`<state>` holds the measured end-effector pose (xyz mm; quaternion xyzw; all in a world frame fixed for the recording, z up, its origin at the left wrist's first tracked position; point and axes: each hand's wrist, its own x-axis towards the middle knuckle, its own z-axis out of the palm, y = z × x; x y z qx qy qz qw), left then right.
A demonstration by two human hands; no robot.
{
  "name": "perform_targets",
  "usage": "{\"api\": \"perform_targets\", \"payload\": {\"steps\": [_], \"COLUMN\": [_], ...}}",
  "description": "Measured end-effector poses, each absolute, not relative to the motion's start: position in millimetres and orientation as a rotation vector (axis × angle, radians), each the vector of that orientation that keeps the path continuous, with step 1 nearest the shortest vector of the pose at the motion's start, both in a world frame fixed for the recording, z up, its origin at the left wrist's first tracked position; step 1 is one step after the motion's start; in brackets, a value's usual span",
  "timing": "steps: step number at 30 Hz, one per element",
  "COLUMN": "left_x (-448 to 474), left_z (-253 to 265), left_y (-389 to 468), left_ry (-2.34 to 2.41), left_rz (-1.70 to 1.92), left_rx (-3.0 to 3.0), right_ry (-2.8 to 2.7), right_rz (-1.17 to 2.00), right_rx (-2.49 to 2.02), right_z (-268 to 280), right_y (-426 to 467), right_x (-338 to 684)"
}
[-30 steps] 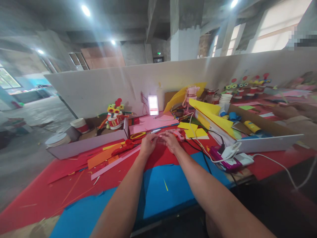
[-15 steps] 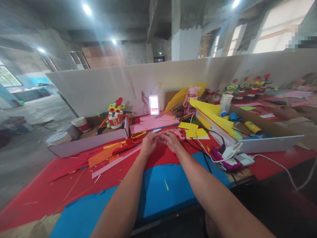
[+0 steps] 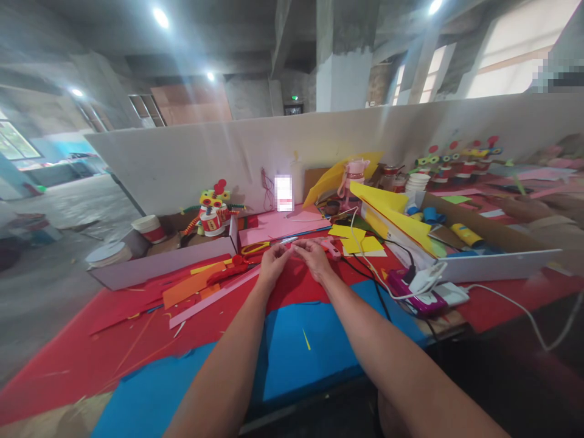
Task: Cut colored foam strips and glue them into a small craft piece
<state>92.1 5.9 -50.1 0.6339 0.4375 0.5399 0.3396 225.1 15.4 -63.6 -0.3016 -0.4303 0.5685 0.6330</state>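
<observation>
Red-covered tabletop (image 3: 68, 371): my left fingers (image 3: 277, 253) and right fingers (image 3: 311, 249) curl close together, whether grasping I cannot tell; pink tool (image 3: 336, 249) beside the right.

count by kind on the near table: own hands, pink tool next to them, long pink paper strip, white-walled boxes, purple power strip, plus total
Own hands: 2 (left hand, right hand)
Pink tool: 1
Long pink paper strip: 1
White-walled boxes: 2 (left box, right box)
Purple power strip: 1
Total: 7
</observation>
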Motion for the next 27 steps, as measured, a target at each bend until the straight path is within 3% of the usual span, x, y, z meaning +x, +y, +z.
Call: {"api": "perform_targets", "payload": {"steps": [16, 27], "left_x": [86.3, 84.3], "left_z": [-50.1, -56.6], "left_y": [9.3, 12.8], "left_ry": [1.203, 1.219], "left_rz": [1.343, 1.411], "left_rx": [1.868, 1.671], "right_ry": [-1.094, -1.109], "right_rz": [1.284, 1.282], "right_rx": [-0.744, -0.756], "right_z": [-64.6, -61.5], "right_y": [14.6, 9.8], "right_x": [225.9, 224.1]}}
